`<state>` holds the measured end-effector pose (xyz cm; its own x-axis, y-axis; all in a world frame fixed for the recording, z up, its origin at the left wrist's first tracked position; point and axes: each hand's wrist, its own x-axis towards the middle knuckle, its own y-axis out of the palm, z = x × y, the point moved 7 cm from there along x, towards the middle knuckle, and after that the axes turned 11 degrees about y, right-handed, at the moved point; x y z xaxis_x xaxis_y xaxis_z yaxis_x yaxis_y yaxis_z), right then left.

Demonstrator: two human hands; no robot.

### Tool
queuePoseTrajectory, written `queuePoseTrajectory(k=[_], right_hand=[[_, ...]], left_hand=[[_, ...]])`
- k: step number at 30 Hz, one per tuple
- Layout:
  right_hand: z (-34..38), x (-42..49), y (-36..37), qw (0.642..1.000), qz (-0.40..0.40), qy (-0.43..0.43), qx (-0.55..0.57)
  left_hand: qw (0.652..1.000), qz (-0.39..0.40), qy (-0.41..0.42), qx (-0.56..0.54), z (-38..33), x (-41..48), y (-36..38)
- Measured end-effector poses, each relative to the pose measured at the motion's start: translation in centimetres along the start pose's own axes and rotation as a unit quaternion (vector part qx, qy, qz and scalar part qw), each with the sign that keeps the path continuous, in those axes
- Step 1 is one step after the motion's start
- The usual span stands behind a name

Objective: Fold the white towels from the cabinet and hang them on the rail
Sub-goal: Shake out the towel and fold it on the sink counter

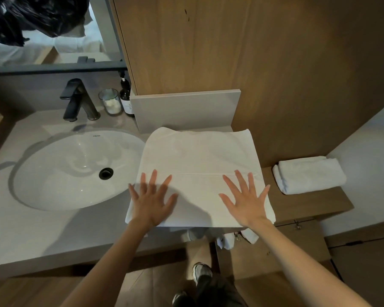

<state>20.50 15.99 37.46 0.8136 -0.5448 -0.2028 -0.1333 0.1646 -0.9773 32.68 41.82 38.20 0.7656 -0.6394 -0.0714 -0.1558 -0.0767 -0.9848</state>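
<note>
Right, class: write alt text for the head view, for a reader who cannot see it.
A person's left hand and right hand press flat, fingers spread, on a folded white towel on the counter beside an oval sink. A second towel, folded, sits on a wooden shelf further right.

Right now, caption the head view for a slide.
Left hand and right hand spread open over a white towel beside the sink.

My left hand [152,200] and right hand [244,199] lie flat, palms down, fingers spread wide, both forearms stretched forward.
</note>
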Motion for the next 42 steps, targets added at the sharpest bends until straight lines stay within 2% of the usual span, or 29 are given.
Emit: queuePoseTrajectory(k=[8, 11, 13, 17, 19, 25, 28, 33, 40, 42], right_hand=[[-0.1, -2.5, 0.0, 0.999, 0.029, -0.029, 0.026], [0.4, -3.1, -0.2, 0.998, 0.032, -0.021, 0.057], [1.5, -3.4, -0.9, 0.996, 0.026, -0.020, 0.088], [5.2, -2.6, -2.6, 0.991, -0.018, -0.077, 0.104], [6.8, -1.0, -2.4, 0.992, -0.006, -0.084, 0.096], [9.8, 5.6, -1.3, 0.996, 0.043, -0.061, 0.049], [10.4, 8.4, -0.7, 0.995, 0.027, -0.081, 0.045], [9.1, 11.5, -1.1, 0.991, -0.006, -0.130, 0.015], [2.7, 15.1, -2.0, 0.998, -0.013, -0.058, -0.002], [2.4, 15.3, -2.1, 0.998, -0.008, -0.058, 0.003]], left_hand=[[0.999, -0.010, -0.008, -0.033, -1.2, -3.8, 0.4], [0.999, 0.014, -0.024, -0.034, -1.7, -4.2, 0.6], [0.999, 0.002, -0.027, -0.037, -2.1, -3.7, 0.3], [0.997, -0.054, 0.028, -0.055, -4.4, -0.8, -1.1], [0.995, -0.059, 0.052, -0.067, -5.9, 1.4, -1.5], [0.997, -0.001, 0.054, -0.062, -5.8, 9.1, -0.2], [0.998, 0.005, 0.046, -0.043, -4.4, 11.4, 0.5], [0.999, -0.015, 0.044, -0.002, -1.8, 12.9, 0.2], [0.998, -0.052, -0.001, -0.035, 1.7, 13.1, -1.2], [0.992, -0.085, -0.040, -0.088, 2.7, 13.0, -1.5]])
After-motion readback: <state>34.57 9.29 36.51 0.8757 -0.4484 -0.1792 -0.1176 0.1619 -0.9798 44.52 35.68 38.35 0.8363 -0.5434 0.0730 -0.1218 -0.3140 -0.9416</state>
